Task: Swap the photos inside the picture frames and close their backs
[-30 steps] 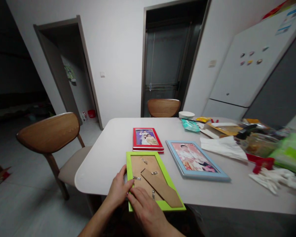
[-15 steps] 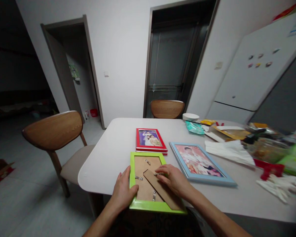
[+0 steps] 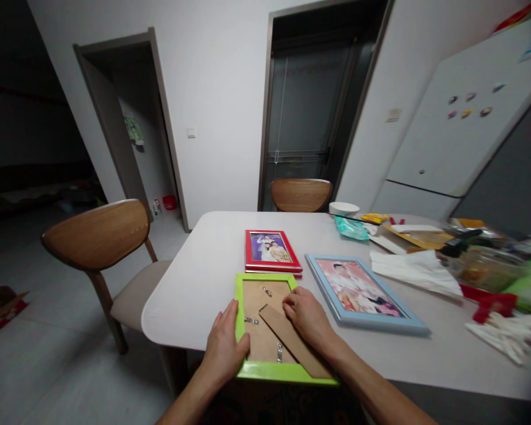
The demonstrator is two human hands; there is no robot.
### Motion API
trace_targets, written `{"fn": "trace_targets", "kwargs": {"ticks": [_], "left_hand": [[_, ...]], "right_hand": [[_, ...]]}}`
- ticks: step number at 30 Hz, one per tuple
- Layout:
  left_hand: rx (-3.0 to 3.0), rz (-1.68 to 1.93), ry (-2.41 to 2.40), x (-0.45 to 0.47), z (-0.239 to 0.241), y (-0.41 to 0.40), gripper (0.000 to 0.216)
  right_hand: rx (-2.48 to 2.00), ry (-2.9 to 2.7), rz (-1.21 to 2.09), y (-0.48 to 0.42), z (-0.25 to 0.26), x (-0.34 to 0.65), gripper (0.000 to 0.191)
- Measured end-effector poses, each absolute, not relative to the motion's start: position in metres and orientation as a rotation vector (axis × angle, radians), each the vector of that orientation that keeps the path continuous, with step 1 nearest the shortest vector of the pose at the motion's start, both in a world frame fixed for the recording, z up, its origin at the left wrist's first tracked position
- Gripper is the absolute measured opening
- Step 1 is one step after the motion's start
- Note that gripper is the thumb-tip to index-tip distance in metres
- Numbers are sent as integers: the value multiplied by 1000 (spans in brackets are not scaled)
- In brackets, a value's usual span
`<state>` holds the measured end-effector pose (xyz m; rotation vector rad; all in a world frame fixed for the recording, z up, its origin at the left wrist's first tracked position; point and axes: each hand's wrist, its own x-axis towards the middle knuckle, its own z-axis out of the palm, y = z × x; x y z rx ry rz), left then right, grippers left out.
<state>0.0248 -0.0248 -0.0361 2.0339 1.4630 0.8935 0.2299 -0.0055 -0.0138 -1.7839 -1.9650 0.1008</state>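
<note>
A green picture frame lies face down at the table's near edge, its brown backing board and cardboard stand facing up, with small metal clips on the board. My left hand rests flat on the frame's left edge, fingers stretched out. My right hand lies on the frame's right side with its fingertips curled and pressed on a clip near the stand's top. A red frame and a blue frame lie face up just beyond.
The white table carries tissues, a teal packet, a white bowl, white gloves and clutter at the right. Wooden chairs stand at the left and far end. A fridge is behind.
My right hand moved from the frame's near-left corner across to a clip on its right side, then slid slightly toward the middle. The left hand stayed on the left edge.
</note>
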Motion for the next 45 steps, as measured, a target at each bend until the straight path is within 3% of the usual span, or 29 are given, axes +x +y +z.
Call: {"fn": "trace_targets", "kwargs": {"ticks": [21, 32, 45], "left_hand": [[2105, 815, 1541, 27, -32, -27, 61], [2089, 825, 1511, 26, -31, -28, 59], [2105, 840, 1516, 27, -36, -27, 58]], "right_hand": [[-1610, -2087, 207, -13, -22, 254, 23], [-1699, -2259, 105, -7, -8, 251, 22], [-1581, -2290, 183, -16, -3, 169, 21]]}}
